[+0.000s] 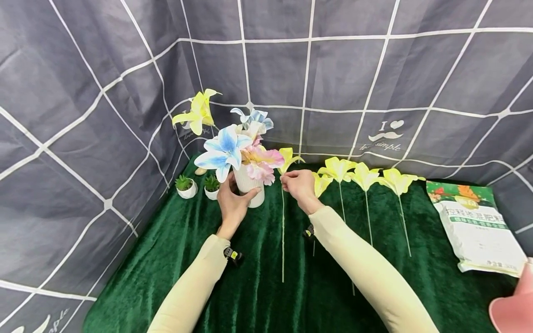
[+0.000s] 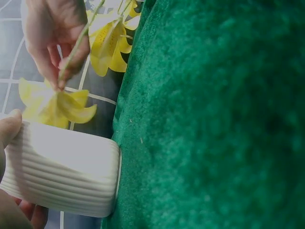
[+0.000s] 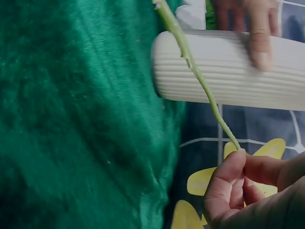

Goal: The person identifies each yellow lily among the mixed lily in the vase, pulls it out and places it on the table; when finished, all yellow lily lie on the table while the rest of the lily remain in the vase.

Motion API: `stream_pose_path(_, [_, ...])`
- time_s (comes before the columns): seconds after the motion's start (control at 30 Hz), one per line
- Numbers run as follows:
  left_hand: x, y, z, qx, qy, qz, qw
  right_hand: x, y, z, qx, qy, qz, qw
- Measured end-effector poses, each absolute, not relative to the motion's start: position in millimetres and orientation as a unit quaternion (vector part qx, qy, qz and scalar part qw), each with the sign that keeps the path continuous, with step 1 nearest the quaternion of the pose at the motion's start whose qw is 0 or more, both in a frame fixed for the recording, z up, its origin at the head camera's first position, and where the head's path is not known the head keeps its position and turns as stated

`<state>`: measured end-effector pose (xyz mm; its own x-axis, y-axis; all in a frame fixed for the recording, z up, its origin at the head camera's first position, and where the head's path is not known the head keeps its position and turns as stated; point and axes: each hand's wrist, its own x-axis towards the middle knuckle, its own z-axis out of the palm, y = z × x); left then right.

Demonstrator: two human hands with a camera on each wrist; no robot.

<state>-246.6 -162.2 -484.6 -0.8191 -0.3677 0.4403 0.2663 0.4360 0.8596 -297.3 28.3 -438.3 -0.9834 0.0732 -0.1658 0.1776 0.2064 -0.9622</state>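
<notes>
A white ribbed vase [image 1: 246, 181] stands on the green cloth, filled with blue-and-white lilies [image 1: 225, 149] and pink blooms [image 1: 263, 162]; one yellow lily [image 1: 197, 112] leans out to the left. My left hand [image 1: 233, 204] grips the vase around its side, thumb across the front. Just right of the vase, my right hand [image 1: 300, 185] pinches the stem of another yellow lily [image 1: 287, 159] close below the bloom. That stem [image 3: 209, 95] hangs down past the hand, and the right wrist view shows it crossing in front of the vase.
Several yellow lilies [image 1: 364, 176] lie right of my right hand, stems toward me. Two small potted succulents [image 1: 186, 186] stand left of the vase. A white-and-green bag [image 1: 479, 226] lies far right, near a pink object [image 1: 514, 310]. Grey gridded cloth [image 1: 341, 69] hangs behind.
</notes>
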Motion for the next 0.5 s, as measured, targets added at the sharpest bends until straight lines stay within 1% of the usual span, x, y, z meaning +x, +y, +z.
stream_pose_path(0.13, [-247, -162, -484, 0.035, -0.795, -0.527, 0.299, -302, 21, -450, 0.079, 0.799, -0.596, 0.029])
stream_pose_path(0.3, [-246, -162, -484, 0.033, -0.795, -0.525, 0.302, -306, 16, -462, 0.079, 0.835, -0.544, -0.002])
stream_pose_path(0.5, [-247, -162, -485, 0.030, -0.794, -0.526, 0.303, -306, 14, -468, 0.088, 0.867, -0.490, -0.027])
